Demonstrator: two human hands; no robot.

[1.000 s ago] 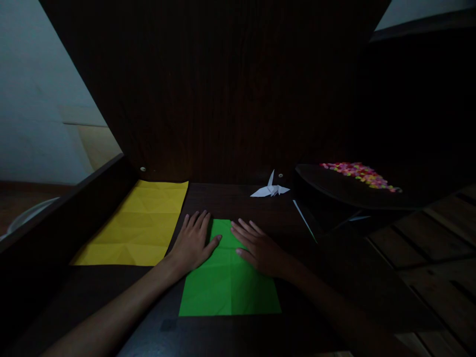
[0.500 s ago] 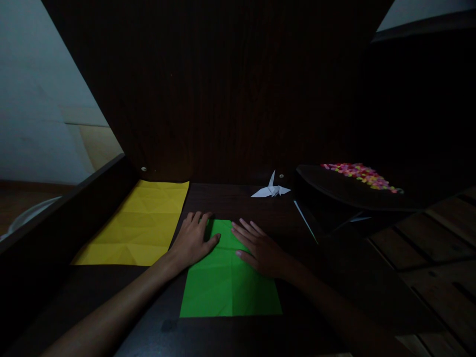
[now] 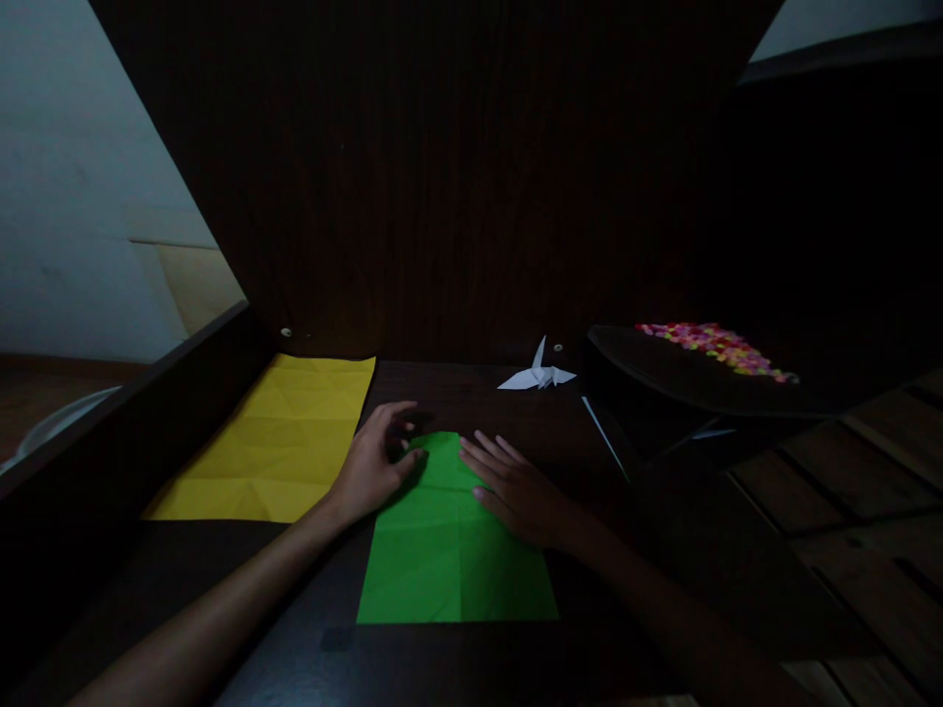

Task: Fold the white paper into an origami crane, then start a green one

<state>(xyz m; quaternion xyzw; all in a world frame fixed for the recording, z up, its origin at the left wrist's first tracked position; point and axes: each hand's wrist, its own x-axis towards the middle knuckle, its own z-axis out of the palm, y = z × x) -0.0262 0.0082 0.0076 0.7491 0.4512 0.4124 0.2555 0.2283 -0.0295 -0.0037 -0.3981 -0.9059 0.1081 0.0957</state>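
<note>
A sheet of green paper (image 3: 457,550) lies flat on the dark wooden surface (image 3: 471,403), directly in front of the person and creased with fold lines. The left hand (image 3: 375,457) sits at the sheet's far left corner, its fingers (image 3: 394,412) curled and arched above the corner while the thumb presses on the paper's edge; whether that corner is pinched or only touched cannot be told in the dim light. The right hand (image 3: 520,491) lies flat on the upper right part of the green paper, palm down, fingers spread slightly apart and stretched toward the far edge, pressing the sheet down rather than gripping it.

To the left of the green paper, well apart from it, a larger yellow paper (image 3: 276,442) lies flat and shows many creases, its far edge against the dark back panel (image 3: 442,177). Beyond the hands, near the back panel, stands a small white paper crane (image 3: 537,375). To the right sits a dark tray (image 3: 699,388) holding a scatter of small colourful pieces (image 3: 714,346)
</note>
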